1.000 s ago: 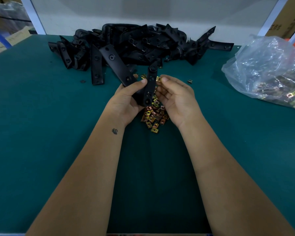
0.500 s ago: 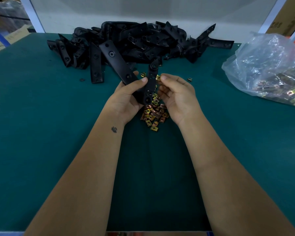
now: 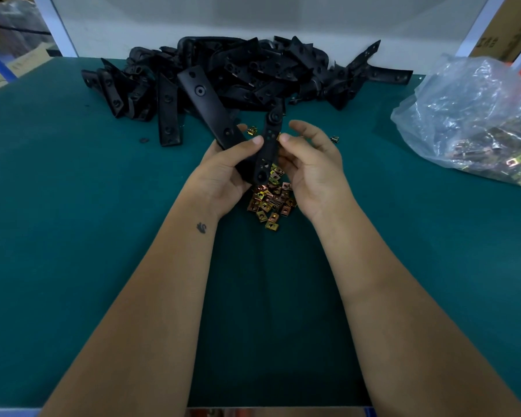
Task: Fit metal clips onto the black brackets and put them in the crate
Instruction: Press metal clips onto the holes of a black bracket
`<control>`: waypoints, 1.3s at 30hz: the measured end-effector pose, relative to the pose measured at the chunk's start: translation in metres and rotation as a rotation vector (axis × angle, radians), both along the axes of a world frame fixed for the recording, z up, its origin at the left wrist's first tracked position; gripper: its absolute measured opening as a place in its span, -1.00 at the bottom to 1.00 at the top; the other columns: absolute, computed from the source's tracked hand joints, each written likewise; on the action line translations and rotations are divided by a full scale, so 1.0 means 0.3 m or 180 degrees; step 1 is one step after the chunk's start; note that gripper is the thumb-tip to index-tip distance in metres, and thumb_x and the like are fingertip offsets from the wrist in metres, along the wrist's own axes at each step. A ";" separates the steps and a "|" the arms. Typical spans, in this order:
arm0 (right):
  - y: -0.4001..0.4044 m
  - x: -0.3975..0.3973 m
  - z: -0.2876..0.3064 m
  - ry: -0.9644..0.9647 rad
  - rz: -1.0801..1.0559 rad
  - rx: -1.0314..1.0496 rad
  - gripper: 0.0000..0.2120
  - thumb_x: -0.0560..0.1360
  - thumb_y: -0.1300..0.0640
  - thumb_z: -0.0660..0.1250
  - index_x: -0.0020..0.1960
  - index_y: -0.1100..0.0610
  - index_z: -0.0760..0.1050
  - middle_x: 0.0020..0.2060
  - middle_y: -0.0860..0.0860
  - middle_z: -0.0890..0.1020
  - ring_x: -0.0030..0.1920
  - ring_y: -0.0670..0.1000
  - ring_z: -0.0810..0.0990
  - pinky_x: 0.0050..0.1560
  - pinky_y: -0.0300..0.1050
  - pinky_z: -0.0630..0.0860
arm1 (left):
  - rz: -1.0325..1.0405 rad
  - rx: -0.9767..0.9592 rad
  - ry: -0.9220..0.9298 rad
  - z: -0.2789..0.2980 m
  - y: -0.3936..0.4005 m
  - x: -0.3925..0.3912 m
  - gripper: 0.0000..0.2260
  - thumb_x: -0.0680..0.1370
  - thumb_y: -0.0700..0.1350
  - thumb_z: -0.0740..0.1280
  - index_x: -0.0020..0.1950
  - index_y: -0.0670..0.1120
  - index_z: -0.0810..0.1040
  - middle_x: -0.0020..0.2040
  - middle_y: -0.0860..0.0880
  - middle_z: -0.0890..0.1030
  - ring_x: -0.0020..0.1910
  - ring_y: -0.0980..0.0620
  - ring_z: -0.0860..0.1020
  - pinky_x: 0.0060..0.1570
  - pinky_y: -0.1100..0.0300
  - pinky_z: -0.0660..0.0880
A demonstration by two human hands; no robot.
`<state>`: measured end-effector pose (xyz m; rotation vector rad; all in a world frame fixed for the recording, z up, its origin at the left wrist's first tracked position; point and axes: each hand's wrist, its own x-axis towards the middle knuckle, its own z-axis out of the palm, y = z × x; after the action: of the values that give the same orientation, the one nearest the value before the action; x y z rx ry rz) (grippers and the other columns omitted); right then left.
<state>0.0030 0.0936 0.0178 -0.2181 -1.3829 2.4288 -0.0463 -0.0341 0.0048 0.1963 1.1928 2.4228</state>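
Note:
My left hand (image 3: 223,173) grips a black V-shaped bracket (image 3: 211,109) near its bend, thumb across the right arm of the bracket. My right hand (image 3: 310,164) is beside that arm, fingertips touching its right edge where a small brass clip shows. A heap of brass metal clips (image 3: 269,203) lies on the green table under and between my hands. A big pile of black brackets (image 3: 253,70) lies at the back of the table. No crate is in view.
A clear plastic bag (image 3: 469,115) with more clips sits at the right. Two loose clips (image 3: 334,139) lie near the pile. The green table (image 3: 73,236) ends at a near edge below my forearms. Cardboard boxes stand beyond the table corners.
The hands and bracket stay in nearly the same place. My right index finger has lifted off the bracket's upper end and the fingers have spread a little.

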 end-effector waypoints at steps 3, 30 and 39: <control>0.004 0.001 0.000 -0.0046 0.0009 0.0211 -0.76 0.48 0.40 0.37 0.08 0.18 0.49 -0.13 0.18 0.58 -0.11 0.07 0.57 0.03 -0.07 0.57 | -0.0021 -0.0059 0.0080 0.005 -0.004 0.000 -0.64 0.46 -0.27 0.44 0.20 -0.05 0.46 -0.03 -0.04 0.69 -0.04 0.00 0.67 0.06 0.04 0.58; -0.031 0.014 0.004 0.0148 0.0185 0.0106 -0.79 0.49 0.47 0.32 0.03 0.23 0.45 -0.38 0.01 0.53 -0.24 -0.04 0.60 -0.01 -0.13 0.60 | -0.0275 -0.0451 0.0425 0.015 -0.043 0.012 -0.51 0.38 -0.21 0.46 0.27 -0.04 0.40 -0.09 0.01 0.66 -0.07 0.05 0.65 -0.07 0.08 0.59; -0.027 0.016 0.018 0.0184 0.0121 0.0217 -0.80 0.50 0.44 0.33 0.06 0.24 0.45 -0.44 -0.06 0.61 -0.28 -0.08 0.65 -0.17 -0.20 0.59 | -0.0171 -0.0237 0.0403 0.014 -0.030 0.011 -0.62 0.41 -0.23 0.45 0.15 -0.04 0.43 -0.10 0.02 0.65 -0.11 0.05 0.66 -0.13 0.11 0.61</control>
<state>0.0077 0.0855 0.0230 -0.1051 -1.4542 2.3941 -0.0431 -0.0430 0.0090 0.3589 1.3131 2.3447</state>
